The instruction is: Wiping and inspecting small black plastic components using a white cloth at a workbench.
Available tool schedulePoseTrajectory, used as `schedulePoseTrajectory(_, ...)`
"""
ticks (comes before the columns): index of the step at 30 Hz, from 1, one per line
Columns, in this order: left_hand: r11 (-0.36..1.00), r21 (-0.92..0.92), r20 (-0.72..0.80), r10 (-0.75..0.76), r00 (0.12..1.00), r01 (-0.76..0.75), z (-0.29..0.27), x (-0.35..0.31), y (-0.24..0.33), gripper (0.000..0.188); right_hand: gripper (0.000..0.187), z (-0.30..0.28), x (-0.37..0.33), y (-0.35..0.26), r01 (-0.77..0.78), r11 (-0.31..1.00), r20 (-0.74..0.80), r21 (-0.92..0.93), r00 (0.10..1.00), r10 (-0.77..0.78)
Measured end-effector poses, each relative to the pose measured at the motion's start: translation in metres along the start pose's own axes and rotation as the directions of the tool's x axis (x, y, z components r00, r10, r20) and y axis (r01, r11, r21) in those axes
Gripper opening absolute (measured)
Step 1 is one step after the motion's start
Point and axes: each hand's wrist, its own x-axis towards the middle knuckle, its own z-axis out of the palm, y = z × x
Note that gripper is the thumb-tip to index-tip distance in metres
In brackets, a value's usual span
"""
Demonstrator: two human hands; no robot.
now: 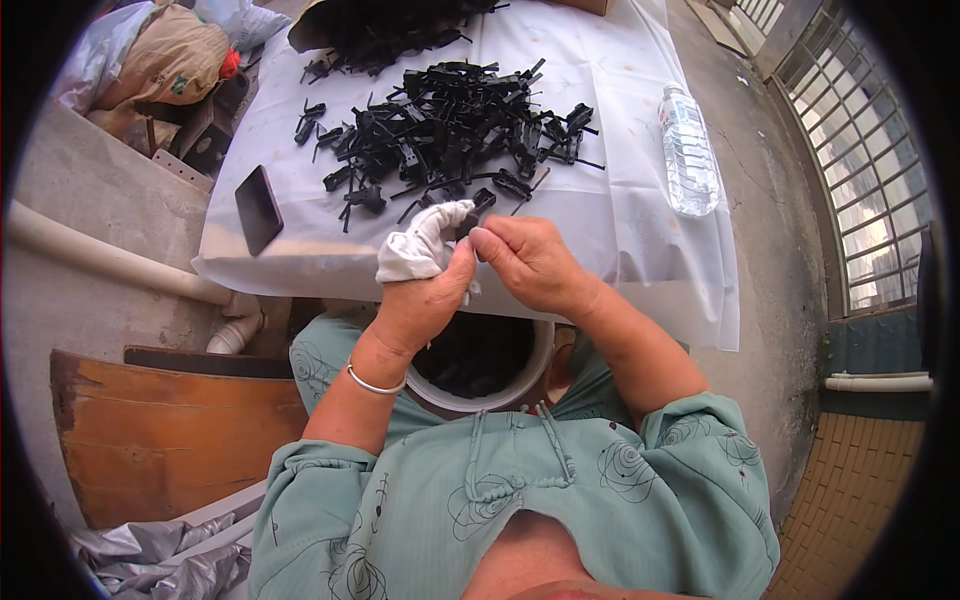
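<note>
My left hand (430, 290) has white cloth (410, 252) over its fingers; whether this is a glove or a loose rag I cannot tell. Held in those fingers is a small black plastic part (482, 202), its tip pointing away from me. My right hand (535, 265) meets the left one there, thumb and forefinger pinched at the part's near end. Just beyond both hands, a heap of similar black plastic parts (430, 135) with thin strips sticking out covers the table's middle. Below my wrists, a white bucket (543, 365) between my legs contains more black pieces.
White plastic sheeting (640, 250) covers the table. A dark phone (258, 210) lies at its left edge, a clear water bottle (688, 155) on the right. More black parts spill from a bag (315, 25) at the far side. A wooden board (180, 430) is at lower left.
</note>
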Motion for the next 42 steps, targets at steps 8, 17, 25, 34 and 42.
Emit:
schedulePoseTrajectory(8,0.783,0.521,0.068,0.359,0.931,-0.340,0.000,-0.003,-0.008,0.028,0.029,0.019,-0.007,0.014,-0.261,0.923,0.056,0.282,0.965,0.256)
schedulePoseTrajectory(17,0.994,-0.044,-0.050,0.093,0.994,-0.095,-0.005,-0.005,-0.010,0.029,0.021,-0.002,-0.005,0.000,-0.171,0.979,0.073,0.113,0.984,0.163)
schedulePoseTrajectory(25,0.950,-0.284,0.021,-0.131,0.991,0.132,-0.008,-0.004,0.002,0.029,0.010,-0.013,-0.004,0.007,0.204,0.976,0.040,-0.079,0.979,-0.201)
schedulePoseTrajectory(34,0.993,-0.073,0.203,-0.077,0.976,0.093,-0.006,-0.008,-0.001,0.028,0.018,-0.003,-0.007,0.000,-0.170,0.962,0.065,0.214,0.985,0.160)
schedulePoseTrajectory(42,0.995,0.093,0.105,0.019,0.994,-0.029,-0.001,-0.013,-0.003,0.023,0.027,0.008,-0.009,-0.003,-0.041,0.998,0.098,0.053,0.995,0.036)
